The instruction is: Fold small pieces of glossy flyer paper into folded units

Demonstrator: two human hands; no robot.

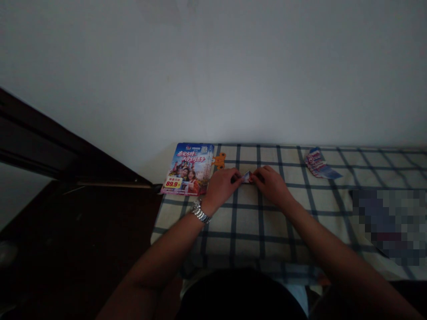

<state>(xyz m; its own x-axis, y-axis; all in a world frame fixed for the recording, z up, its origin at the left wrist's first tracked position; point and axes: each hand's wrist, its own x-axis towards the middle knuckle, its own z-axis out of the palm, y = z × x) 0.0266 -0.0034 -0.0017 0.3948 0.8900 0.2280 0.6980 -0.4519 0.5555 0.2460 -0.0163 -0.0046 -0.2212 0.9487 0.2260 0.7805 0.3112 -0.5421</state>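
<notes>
Between my hands, just over the checked tablecloth (247, 226), is a small folded piece of printed paper (247, 176). My left hand (223, 184), with a metal watch (200, 212) on its wrist, pinches the paper's left end. The right end is pinched by my right hand (271, 182). Fingers of both hands cover part of the paper. Left of my left hand lies a stack of printed flyers (187, 170), with an orange cut-out shape (219, 160) beside it.
Toward the back right sits a bunch of folded printed paper pieces (318, 164). A blurred-out dark object (383, 222) lies at the right. The table meets a pale wall (213, 71) at the back. Dark floor (110, 235) shows past the left edge.
</notes>
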